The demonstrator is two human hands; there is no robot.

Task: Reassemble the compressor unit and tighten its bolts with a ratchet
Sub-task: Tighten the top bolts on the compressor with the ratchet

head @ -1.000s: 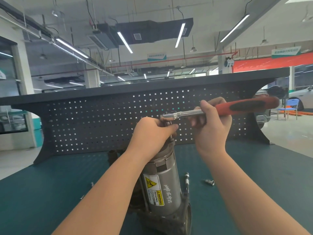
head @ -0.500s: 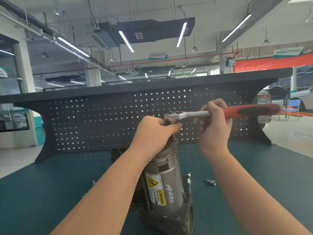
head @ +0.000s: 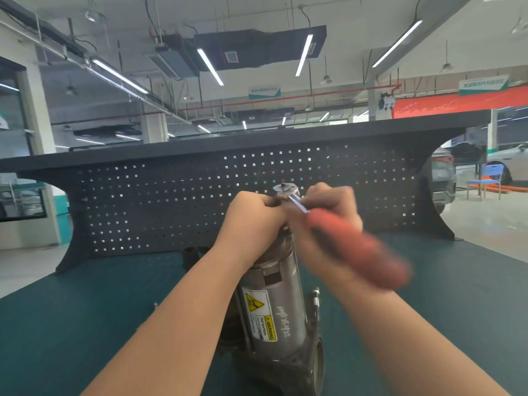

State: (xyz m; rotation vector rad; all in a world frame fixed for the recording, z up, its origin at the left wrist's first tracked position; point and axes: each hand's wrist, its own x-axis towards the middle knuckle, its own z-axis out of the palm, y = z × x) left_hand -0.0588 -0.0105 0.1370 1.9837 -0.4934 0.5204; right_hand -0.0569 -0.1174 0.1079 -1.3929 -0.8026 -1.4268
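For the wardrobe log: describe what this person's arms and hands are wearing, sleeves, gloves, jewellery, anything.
Nothing is worn that shows. Both forearms are bare right down to the bottom edge of the picture, with no sleeve or cuff in view. The left hand and right hand are gloveless, with no watch, wristband or ring visible; the right hand is motion-blurred, so small details there could be missed.
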